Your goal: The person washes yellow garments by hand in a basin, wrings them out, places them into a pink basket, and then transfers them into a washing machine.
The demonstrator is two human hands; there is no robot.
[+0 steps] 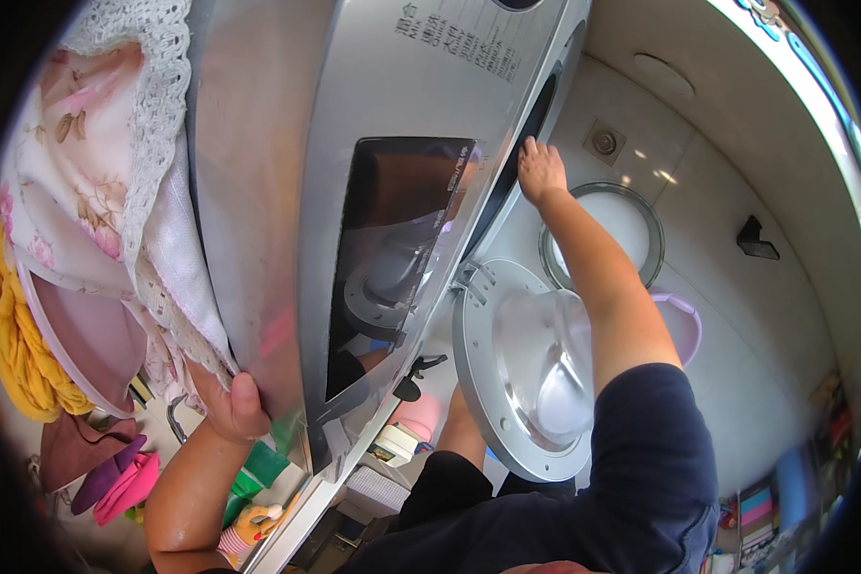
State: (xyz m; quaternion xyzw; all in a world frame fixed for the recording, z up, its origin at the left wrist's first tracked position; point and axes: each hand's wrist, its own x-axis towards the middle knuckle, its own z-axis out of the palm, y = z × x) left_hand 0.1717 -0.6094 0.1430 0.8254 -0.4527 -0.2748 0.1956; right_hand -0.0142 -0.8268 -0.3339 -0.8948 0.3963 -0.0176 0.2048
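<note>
A silver front-loading washing machine point(258, 215) stands before me, its round door point(524, 373) swung wide. My right hand point(542, 168) is at the dark rubber rim point(520, 161) of the drum opening, its fingertips partly hidden by the edge; whether they grip anything cannot be told. At the near left corner of the machine's top is my left hand point(237, 409), thumb against the corner, with its fingers under the hem of a floral cloth with lace trim point(100, 143). That cloth is draped over the machine's top.
On the tiled floor are a round glass-rimmed lid or bowl point(603, 233), a lilac plastic rim point(689, 323), a floor drain point(604, 140) and a black bracket-like object point(757, 240). A pink basin point(86, 330) and yellow cloth point(25, 337) lie at the left; pink and purple cloths point(129, 484) sit below.
</note>
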